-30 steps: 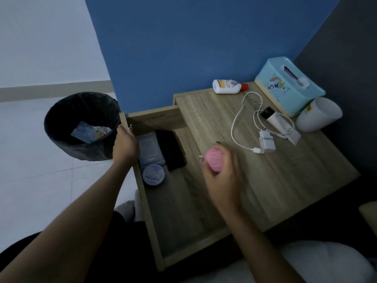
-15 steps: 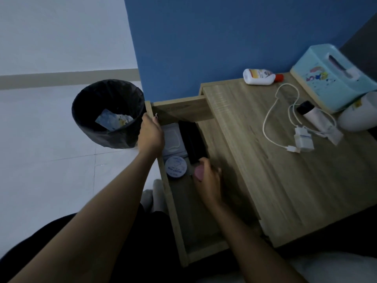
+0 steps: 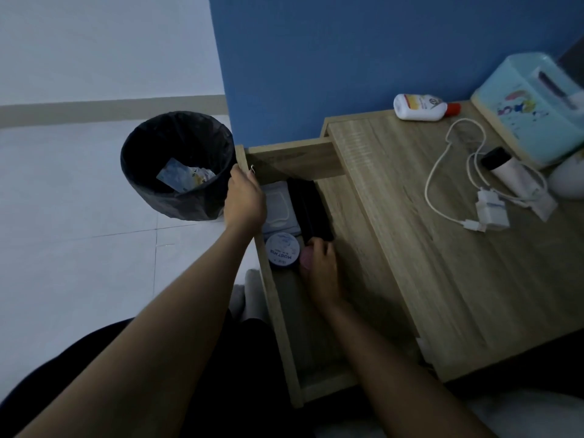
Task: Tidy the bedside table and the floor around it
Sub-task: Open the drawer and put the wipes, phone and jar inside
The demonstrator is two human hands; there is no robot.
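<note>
The wooden bedside table (image 3: 448, 279) has its drawer (image 3: 279, 314) pulled out to the left. My left hand (image 3: 245, 202) grips the drawer's front edge near its far corner. My right hand (image 3: 320, 270) is down inside the drawer, closed around a small pink round container (image 3: 306, 260) of which only an edge shows. Right beside it in the drawer lie a blue round tin (image 3: 282, 250), a wipes pack (image 3: 279, 207) and a black flat item (image 3: 311, 210).
On the tabletop lie a white bottle with a red cap (image 3: 422, 106), a white charger with cable (image 3: 491, 211), a black-capped tube (image 3: 508, 172), a teal tissue box (image 3: 534, 109) and a white cup (image 3: 568, 181). A black-lined bin (image 3: 177, 164) with litter stands on the tiled floor.
My right hand carried the pink container from above the tabletop down into the drawer, beside the blue tin. My left hand stayed on the drawer front. The view shifted left.
</note>
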